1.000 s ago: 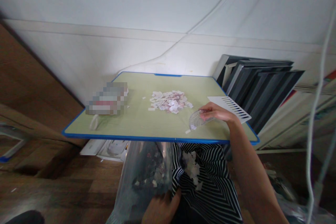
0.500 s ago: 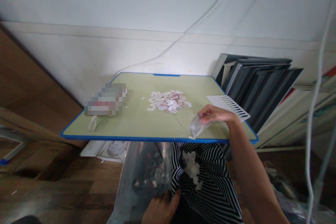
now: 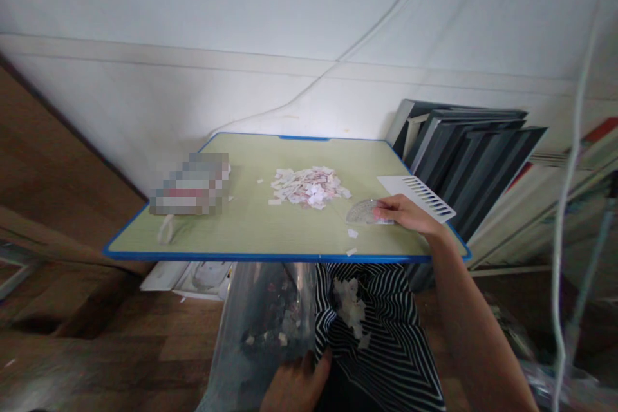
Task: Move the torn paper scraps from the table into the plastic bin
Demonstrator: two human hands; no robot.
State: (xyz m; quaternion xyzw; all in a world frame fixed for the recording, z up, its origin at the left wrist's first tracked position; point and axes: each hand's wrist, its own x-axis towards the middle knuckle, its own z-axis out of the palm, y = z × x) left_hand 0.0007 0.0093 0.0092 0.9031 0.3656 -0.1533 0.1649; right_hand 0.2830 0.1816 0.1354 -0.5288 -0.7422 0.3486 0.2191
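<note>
My right hand holds a clear half-round protractor by its right end, low over the right part of the small table. Two paper scraps lie just in front of it. A heap of small torn paper pieces covers the table's middle. Below the front edge, my left hand is closed at the rim of a clear plastic bag, beside a striped cloth on the lap. More paper scraps lie on that cloth, and some are in the bag.
A blurred-out box-like object with a white loop sits on the table's left. A white slotted sheet overlaps the right edge. Dark panels lean against the wall at right; a white cable hangs nearby.
The protractor has gone from tilted up near the front edge to nearly flat, a little farther back. Scraps now show on the table in front of it. My left hand has stayed put.
</note>
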